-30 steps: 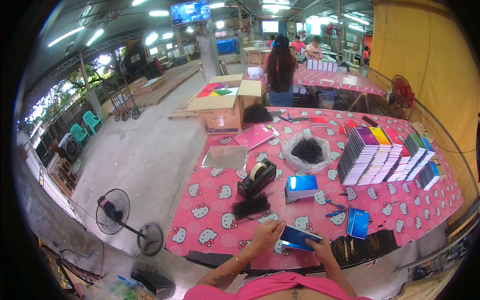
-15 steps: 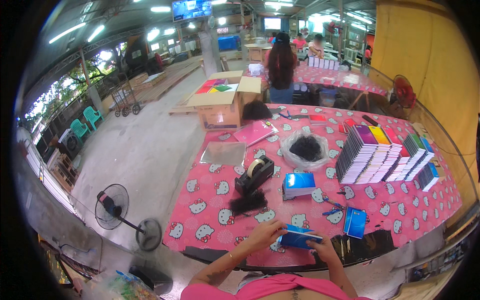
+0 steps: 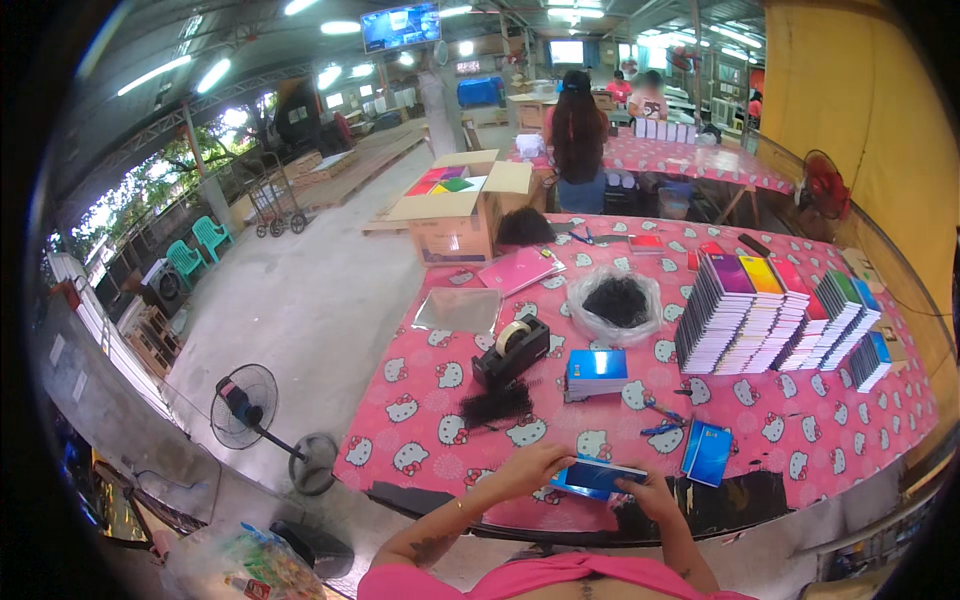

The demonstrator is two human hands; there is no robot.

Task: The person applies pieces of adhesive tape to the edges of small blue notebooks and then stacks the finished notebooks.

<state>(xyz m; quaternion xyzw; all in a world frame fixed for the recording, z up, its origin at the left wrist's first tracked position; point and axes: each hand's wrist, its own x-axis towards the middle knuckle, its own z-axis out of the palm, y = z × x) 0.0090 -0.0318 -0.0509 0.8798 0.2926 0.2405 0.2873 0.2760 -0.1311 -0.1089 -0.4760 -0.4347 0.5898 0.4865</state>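
Close to the table's near edge, a small blue notebook (image 3: pixel 594 479) is held level between my two hands. My left hand (image 3: pixel 538 468) pinches at its left end, the fingertips pressed together. At the other end my right hand (image 3: pixel 650 492) grips it, thumb on top. To the right lie loose blue notebooks (image 3: pixel 707 452), with blue-handled hand tools (image 3: pixel 663 422) beside them. A short stack of blue notebooks (image 3: pixel 596 370) stands farther off. Black wire binding pieces (image 3: pixel 496 404) lie in a heap beyond my left hand, next to a black tape dispenser (image 3: pixel 512 352).
Tall stacks of coloured notebooks (image 3: pixel 745 312) stand at the right. A plastic bag of black pieces (image 3: pixel 615 302) sits mid-table. An open cardboard box (image 3: pixel 455 222) is at the far left corner; a standing fan (image 3: pixel 245 405) is on the floor. A person (image 3: pixel 577 135) works at another table.
The view has shifted slightly. The notebook in my hands has changed its tilt, and a darker surface now shows on top. Both hands keep hold of it.
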